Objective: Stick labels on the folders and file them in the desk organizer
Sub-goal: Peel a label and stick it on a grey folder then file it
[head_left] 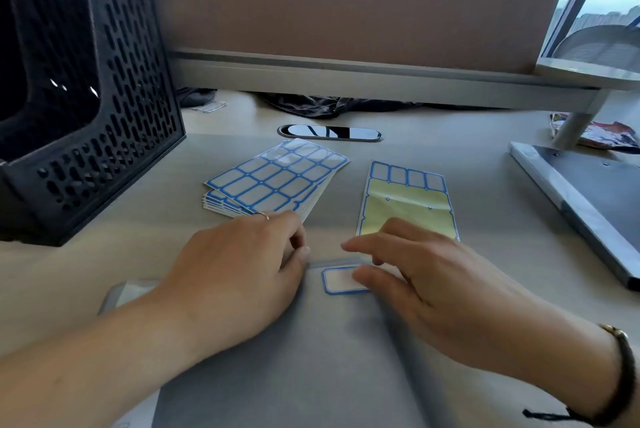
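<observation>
A clear grey folder (311, 341) lies flat on the desk in front of me. Near its top edge sits a white label with a blue border (337, 280). My right hand (426, 282) lies over the folder with straight fingers, one fingertip touching the label's right side. My left hand (242, 265) rests on the folder to the left of the label, fingers curled down at the folder's top edge. The black perforated desk organizer (104, 122) stands at the far left.
A stack of blue-bordered label sheets (277, 181) lies behind my left hand. A partly used sheet with yellow backing (407, 202) lies behind my right hand. A grey monitor-stand base (588, 206) is at right, a cable grommet (329, 132) further back.
</observation>
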`<state>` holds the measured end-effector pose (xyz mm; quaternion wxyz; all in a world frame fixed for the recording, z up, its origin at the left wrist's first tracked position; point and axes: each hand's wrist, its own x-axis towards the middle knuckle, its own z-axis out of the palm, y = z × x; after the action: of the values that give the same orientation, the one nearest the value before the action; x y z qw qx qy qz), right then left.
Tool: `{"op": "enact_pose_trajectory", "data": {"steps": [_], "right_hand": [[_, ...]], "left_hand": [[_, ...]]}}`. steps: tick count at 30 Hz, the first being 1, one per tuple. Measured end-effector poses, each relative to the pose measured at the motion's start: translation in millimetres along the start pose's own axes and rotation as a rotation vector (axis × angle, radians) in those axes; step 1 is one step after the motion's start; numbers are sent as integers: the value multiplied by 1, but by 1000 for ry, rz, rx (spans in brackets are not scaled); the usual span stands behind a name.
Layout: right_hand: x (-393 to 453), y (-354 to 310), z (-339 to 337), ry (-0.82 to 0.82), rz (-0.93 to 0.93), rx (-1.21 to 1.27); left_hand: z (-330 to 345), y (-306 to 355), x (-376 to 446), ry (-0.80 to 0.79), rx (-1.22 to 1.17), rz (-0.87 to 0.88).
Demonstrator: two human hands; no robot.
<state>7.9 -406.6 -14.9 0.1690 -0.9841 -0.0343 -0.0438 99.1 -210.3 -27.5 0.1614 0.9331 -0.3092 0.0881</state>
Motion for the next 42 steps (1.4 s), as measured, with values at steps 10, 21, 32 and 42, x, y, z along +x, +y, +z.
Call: {"op": "enact_pose_trajectory", "data": {"steps": [10, 21, 32, 42], "right_hand": [[-23, -28, 1, -328, 7, -190], [-29, -14, -2, -332, 117, -183], [-24, -29, 3, -283, 32, -162], [-23, -29, 8, -344, -8, -188]], "left_hand": [[2, -3, -1, 15, -22, 16], [3, -4, -2, 26, -67, 15], [3, -3, 0, 28, -47, 18], [2, -3, 0, 35, -39, 22]]}}
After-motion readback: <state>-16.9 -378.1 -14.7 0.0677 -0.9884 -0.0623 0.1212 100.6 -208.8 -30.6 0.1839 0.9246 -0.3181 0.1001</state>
